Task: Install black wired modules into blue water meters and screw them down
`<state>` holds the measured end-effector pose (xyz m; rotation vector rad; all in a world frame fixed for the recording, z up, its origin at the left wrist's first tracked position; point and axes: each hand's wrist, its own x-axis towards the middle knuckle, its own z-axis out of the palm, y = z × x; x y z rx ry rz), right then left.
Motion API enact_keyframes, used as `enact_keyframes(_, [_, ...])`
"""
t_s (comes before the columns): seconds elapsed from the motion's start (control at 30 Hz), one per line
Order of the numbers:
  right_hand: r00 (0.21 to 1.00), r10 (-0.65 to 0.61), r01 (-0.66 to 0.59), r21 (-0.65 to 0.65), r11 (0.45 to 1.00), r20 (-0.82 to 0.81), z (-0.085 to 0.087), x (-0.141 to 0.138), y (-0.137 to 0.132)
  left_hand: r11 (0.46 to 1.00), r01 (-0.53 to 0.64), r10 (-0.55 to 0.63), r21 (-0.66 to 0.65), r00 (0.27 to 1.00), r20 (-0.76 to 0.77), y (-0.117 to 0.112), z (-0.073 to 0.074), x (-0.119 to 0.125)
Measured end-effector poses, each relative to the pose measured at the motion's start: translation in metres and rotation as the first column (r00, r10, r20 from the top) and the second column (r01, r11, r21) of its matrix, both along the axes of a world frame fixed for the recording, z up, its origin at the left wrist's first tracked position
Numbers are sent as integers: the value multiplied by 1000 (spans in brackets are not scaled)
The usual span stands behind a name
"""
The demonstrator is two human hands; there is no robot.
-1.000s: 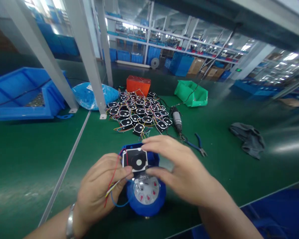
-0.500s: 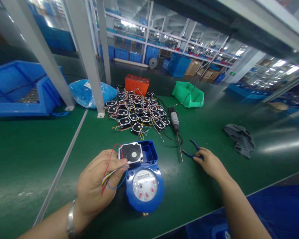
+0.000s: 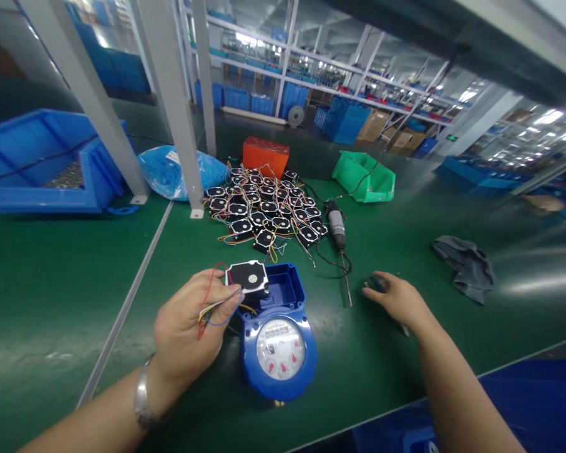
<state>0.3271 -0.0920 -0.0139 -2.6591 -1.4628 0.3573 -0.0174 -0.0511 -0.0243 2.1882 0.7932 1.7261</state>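
Pinched in my left hand (image 3: 193,314) is a square black electronic module (image 3: 248,277) with a white rim, along with its red, yellow, white and blue wires. The module is tilted over the left part of the open blue box on the water meter (image 3: 280,352). The meter's round dial faces up, with a counter and red pointers. To the right, my right hand (image 3: 396,299) is closed around blue-handled pliers (image 3: 378,284), mostly hidden by the fingers. A metal end shows below the palm. A grey electric screwdriver (image 3: 337,229) lies between the hand and the modules.
Several similar wired modules (image 3: 268,207) lie piled behind the meter, before an orange box (image 3: 265,157). A green bin (image 3: 364,177), a grey cloth (image 3: 465,267), a blue bin (image 3: 38,200) and a blue plastic bag (image 3: 163,173) surround them. Metal posts (image 3: 179,107) rise at left.
The pliers have turned in my right hand; their handles no longer stick out to the left. My left hand keeps the module and has tipped it slightly above the box. The view has shifted a little.
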Motion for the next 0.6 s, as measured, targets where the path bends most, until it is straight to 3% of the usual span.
enact_keyframes(0.07, [977,-46,91,216,972,-207,24,-4,-3,1000,-5,5,-9,1000,-2,1,-1,0])
enact_keyframes(0.1, [934,5,142,384,912,-358,38,-10,-5,1000,-6,6,-17,1000,-3,2,-2,1])
enact_keyframes(0.13, [867,111,206,552,808,-486,52,-18,-6,1000,-7,7,-24,1000,-1,2,-2,0])
enact_keyframes(0.2, [670,501,194,780,594,-548,76,-43,-6,1000,-12,12,-28,1000,2,2,-3,0])
enact_keyframes(0.23, [559,632,149,815,560,-537,85,-58,-5,1000,-15,15,-27,1000,-1,2,-4,0])
enact_keyframes(0.33, [292,782,28,822,568,-550,93,-103,6,1000,-17,17,-19,1000,-7,2,-3,0])
enact_keyframes(0.43, [114,780,-82,777,625,-615,78,-133,23,999,-11,11,-31,1000,-14,2,-3,0])
enact_keyframes(0.5, [67,755,-126,745,655,-653,64,-143,33,999,-15,14,-39,1000,-23,3,-2,-1])
enact_keyframes(0.6, [62,726,-147,713,686,-685,48,-147,43,998,-29,26,-53,999,-45,3,-2,-2])
